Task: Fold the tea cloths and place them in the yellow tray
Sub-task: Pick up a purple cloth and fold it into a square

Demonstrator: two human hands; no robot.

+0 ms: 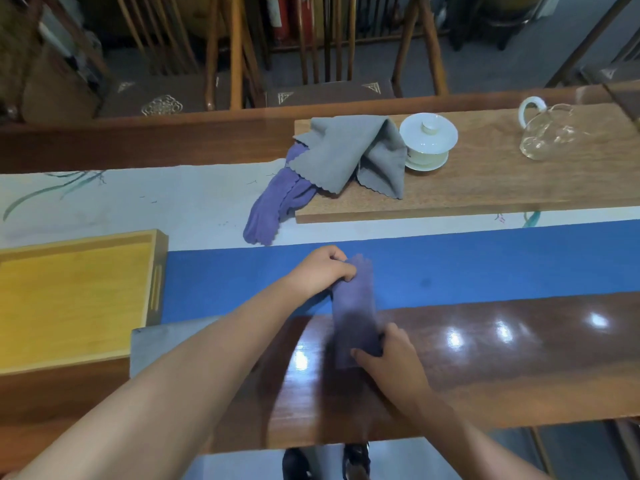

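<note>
A purple tea cloth (353, 310), folded into a narrow strip and blurred, lies across the blue runner and the table's glossy wood. My left hand (323, 268) grips its far end; my right hand (388, 355) pinches its near end. A folded grey cloth (156, 348) lies under my left forearm, beside the yellow tray (69, 299) at the left, whose inside holds nothing. Further back, a loose grey cloth (349, 154) is heaped over another purple cloth (273, 206) at the wooden board's left end.
The wooden board (485, 188) carries a white lidded cup on a saucer (428, 140) and a glass pitcher (547, 133). A blue runner (467, 265) and a pale painted mat (138, 206) cover the table. Wooden chairs stand behind it.
</note>
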